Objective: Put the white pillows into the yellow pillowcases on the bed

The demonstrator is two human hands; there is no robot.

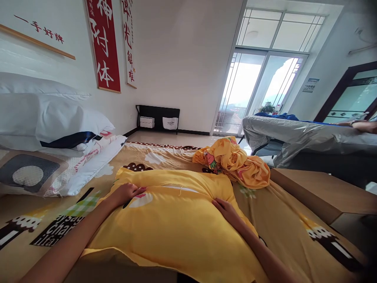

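Observation:
A plump pillow in a yellow printed case (pixel 176 224) lies on the bed right in front of me. My left hand (pixel 126 193) rests on its upper left part, fingers curled loosely against the fabric near a white and pink print. My right hand (pixel 226 210) lies flat on the pillow's right side, fingers stretched out and pressing the cloth. Beyond the pillow a crumpled yellow pillowcase (pixel 235 161) sits in a heap on the bed sheet (pixel 282 220).
White pillows (pixel 44 118) are stacked at the left against the wall, with a patterned cushion (pixel 26 173) below them. A second bed with a grey cover (pixel 300 137) stands at the right, another person's arm (pixel 359 125) on it. A wooden bed edge (pixel 318 192) runs along the right.

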